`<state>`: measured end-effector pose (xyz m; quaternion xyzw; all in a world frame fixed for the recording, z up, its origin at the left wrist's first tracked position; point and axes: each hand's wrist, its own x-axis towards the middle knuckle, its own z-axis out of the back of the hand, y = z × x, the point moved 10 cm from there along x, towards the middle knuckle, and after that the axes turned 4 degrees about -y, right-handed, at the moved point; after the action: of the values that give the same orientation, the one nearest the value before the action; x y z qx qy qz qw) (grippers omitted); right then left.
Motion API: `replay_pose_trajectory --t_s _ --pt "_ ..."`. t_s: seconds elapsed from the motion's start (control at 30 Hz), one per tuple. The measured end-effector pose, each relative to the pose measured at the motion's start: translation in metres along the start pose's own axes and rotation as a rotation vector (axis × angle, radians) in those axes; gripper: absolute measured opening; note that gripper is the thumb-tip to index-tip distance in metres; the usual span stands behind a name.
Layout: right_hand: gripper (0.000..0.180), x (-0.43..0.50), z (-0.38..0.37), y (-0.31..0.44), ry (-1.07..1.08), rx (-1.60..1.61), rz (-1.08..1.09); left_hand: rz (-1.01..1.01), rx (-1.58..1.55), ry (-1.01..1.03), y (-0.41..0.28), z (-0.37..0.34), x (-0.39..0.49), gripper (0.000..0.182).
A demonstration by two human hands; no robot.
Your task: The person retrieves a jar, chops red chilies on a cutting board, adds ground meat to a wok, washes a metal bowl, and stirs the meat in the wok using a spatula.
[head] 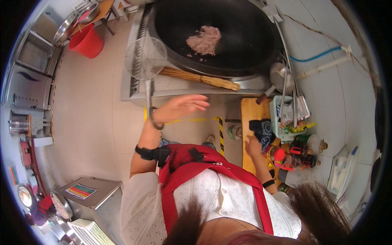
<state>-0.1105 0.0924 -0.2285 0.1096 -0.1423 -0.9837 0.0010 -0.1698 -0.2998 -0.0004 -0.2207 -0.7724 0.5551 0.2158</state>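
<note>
My left hand (182, 107) hovers in front of the stove's near edge, fingers stretched out and nothing in them. Beside its wrist is the handle of a round wire-mesh skimmer (146, 58), whose head lies over the stove's left side. In the large black wok (245, 39) sits a clump of pale pink minced meat (204, 41). My right hand (253, 147) is low over a wooden bench (249, 118), against a dark patterned cloth (262, 132); whether its fingers grip the cloth is unclear.
A bamboo wok brush (199, 78) lies along the stove front (180, 87). A metal ladle (280, 76) rests at right. A pale green basket (275, 118) of packets and several bottles (295, 148) crowd the bench. A red bucket (87, 43) and a steel cabinet (88, 190) stand left.
</note>
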Motion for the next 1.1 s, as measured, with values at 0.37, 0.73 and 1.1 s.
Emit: replay_pose_trajectory --t_s 0.37,0.73,1.1 --pt "0.044 -0.119 -0.117 0.274 0.857 0.116 0.091 -0.012 -0.038 -1.321 0.045 0.418 -0.382 0.046" --pt "0.048 -0.12 -0.098 0.273 0.809 0.032 -0.168 0.161 -0.303 -1.17 0.178 0.56 -0.325 0.04" --pt "0.043 -0.152 -0.137 0.302 0.773 0.142 -0.31 0.213 0.087 -1.024 0.173 0.647 -0.224 0.057"
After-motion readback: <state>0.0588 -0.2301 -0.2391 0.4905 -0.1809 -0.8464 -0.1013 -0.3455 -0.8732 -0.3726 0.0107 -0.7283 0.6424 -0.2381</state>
